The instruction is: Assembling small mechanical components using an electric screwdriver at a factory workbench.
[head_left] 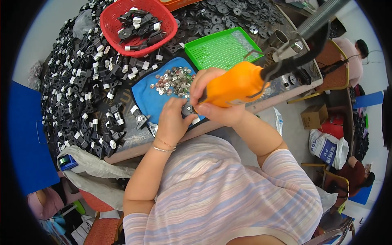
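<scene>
My right hand [218, 112] is wrapped round an orange power screwdriver [237, 83], whose tip points down toward my left hand [171, 120]. Between the fingers of that left hand is a small dark part with a round metal piece [188, 109] on it, partly covered by the fingers. Both hands work over a blue cloth mat [148, 96] at the table's near edge. Just beyond them lies a heap of small round metal pieces [175, 79]. Two or so similar parts with metal faces [140, 117] rest beside my left wrist. The screwdriver's bit is hidden.
Black parts with white ends [87, 77] are piled across the table's left side. Farther back stand a red basket [107, 30] of parts and a green perforated tray [196, 55]. Black discs [216, 18] cover the back. The screwdriver hangs from a spring [320, 18]. Other people sit at right.
</scene>
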Demonstrator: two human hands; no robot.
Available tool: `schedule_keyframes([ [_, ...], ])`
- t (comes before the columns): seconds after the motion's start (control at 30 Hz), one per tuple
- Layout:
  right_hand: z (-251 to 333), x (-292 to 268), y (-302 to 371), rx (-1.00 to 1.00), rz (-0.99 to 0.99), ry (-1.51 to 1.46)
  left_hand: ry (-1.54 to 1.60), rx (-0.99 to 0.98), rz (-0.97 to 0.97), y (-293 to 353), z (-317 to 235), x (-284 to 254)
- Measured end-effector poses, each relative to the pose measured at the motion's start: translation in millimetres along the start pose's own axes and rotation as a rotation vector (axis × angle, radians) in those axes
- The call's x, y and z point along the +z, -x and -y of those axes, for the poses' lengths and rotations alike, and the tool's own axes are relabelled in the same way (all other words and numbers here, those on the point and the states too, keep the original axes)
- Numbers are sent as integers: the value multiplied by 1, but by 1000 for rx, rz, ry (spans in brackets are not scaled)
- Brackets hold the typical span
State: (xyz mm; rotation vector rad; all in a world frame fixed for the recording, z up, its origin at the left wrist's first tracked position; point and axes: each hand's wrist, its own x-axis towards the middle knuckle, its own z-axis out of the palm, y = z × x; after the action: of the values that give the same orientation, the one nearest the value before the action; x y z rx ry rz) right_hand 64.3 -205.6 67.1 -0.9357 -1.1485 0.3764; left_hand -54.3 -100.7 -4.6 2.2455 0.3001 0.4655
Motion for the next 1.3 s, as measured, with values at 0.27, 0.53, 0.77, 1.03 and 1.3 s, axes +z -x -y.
schedule_keyframes([
  [0.27, 1, 4, -3, 95, 81, -46, 2, 24, 15, 2, 14, 8],
  [0.53, 1, 1, 1, 77, 38, 4, -28, 33, 29, 0, 9, 3],
  [0.77, 0, 3, 1, 146, 106, 6, 31, -2, 29, 3, 15, 7],
  [1.03, 8, 0, -21, 156, 206, -212, -13, 58, 29, -1, 7, 3],
  [1.3, 39, -61, -14, 84, -35, -288, -144, -19, 40, -43, -35, -54],
])
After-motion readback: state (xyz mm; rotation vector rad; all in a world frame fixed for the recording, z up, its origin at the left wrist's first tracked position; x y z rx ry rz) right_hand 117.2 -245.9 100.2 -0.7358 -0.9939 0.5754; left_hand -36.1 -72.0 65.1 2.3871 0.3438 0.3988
